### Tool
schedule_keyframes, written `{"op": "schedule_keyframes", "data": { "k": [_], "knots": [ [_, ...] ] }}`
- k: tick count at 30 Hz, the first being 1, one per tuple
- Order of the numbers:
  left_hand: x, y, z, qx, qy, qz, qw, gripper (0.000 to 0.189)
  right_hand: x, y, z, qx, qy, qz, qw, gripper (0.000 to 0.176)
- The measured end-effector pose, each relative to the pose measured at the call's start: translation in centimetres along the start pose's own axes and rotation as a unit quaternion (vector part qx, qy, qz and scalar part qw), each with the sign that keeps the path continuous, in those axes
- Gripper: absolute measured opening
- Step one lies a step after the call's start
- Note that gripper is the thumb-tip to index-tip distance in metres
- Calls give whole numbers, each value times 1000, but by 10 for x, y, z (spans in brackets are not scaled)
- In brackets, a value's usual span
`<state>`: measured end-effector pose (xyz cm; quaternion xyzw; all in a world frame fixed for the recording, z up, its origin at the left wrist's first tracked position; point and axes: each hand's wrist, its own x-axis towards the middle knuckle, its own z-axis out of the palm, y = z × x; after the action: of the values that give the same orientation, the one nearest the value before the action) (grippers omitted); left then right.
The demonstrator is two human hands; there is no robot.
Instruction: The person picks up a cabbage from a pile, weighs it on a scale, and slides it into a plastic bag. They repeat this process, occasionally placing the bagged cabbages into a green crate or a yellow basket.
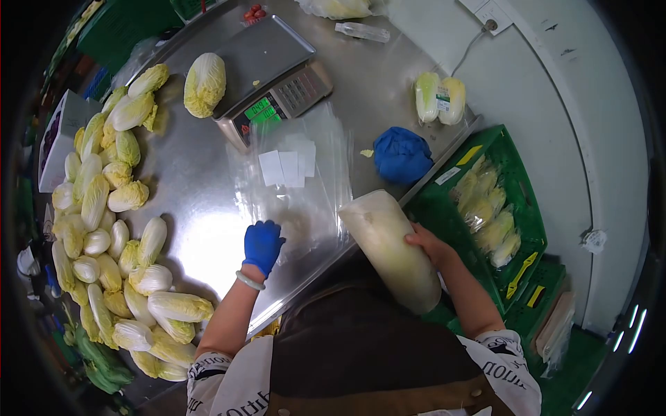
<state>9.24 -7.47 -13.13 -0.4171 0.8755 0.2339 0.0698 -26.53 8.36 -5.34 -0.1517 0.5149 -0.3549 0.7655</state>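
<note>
My right hand grips the side of a bagged napa cabbage, a long, pale bundle in hazy plastic held tilted over the table's front edge. Details inside the wrapping are blurred. My left hand, in a blue glove, reaches over the near part of a stack of clear plastic bags, fingers forward and slightly apart. White labels lie on that stack. Beyond it stands a weighing scale with a lit green display. One unwrapped napa cabbage lies beside the scale.
Many loose napa cabbages are piled along the left side. A crumpled blue bundle sits near the right edge, below a packed cabbage pair. To the right, a green crate holds several bagged cabbages. A wall socket has a hanging cord.
</note>
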Motion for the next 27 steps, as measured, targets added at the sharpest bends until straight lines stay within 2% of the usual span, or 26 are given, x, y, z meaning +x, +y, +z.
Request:
{"op": "schedule_keyframes", "data": {
  "k": [2, 3, 5, 8, 11, 12, 13, 15, 17, 19, 20, 23, 24, 25, 27],
  "knots": [
    [14, -14, 14, -125, 69, 77, 987, 20, 3, -2, 5, 9, -16, -2, 1000, 87],
    [24, -26, 33, -198, 72, 113, 971, 24, 5, -2, 7, -3, -18, 9, 1000, 87],
    [36, -49, 80, -242, 99, 89, 961, 21, 11, -6, 11, -30, -20, 27, 999, 88],
    [45, -43, 70, -268, 123, 94, 951, 16, 13, -21, 29, -63, -71, 52, 994, 89],
    [39, -20, 41, -187, 125, 131, 965, 11, 29, -13, 34, -92, -106, 77, 987, 89],
    [42, -25, 48, -158, 116, 125, 973, 11, 33, -14, 40, -108, -116, 90, 983, 88],
    [48, -30, 54, -206, 124, 118, 964, 11, 38, -18, 44, -126, -125, 101, 979, 88],
    [54, -37, 66, -304, 133, 103, 938, 12, 43, -17, 51, -143, -139, 115, 973, 87],
    [53, -18, 39, -484, 64, 19, 872, 11, 49, -17, 51, -151, -151, 119, 970, 88],
    [48, 10, 0, -603, 24, -31, 797, 11, 48, -12, 49, -121, -126, 111, 978, 78],
    [41, 26, -25, -620, 29, -35, 783, 10, 48, -9, 46, -104, -112, 106, 982, 73],
    [43, 45, -22, -559, 130, 46, 817, 10, 50, -3, 30, 9, -36, 155, 987, 54],
    [45, 55, -25, -487, 146, 60, 859, 9, 47, -8, 37, 57, 9, 159, 986, 43],
    [49, 69, -28, -372, 221, 117, 894, 8, 46, -11, 43, 38, 17, 133, 990, 43],
    [60, 102, -29, -331, 307, 168, 877, 9, 47, -16, 52, -2, 34, 81, 996, 43]
  ]
}}
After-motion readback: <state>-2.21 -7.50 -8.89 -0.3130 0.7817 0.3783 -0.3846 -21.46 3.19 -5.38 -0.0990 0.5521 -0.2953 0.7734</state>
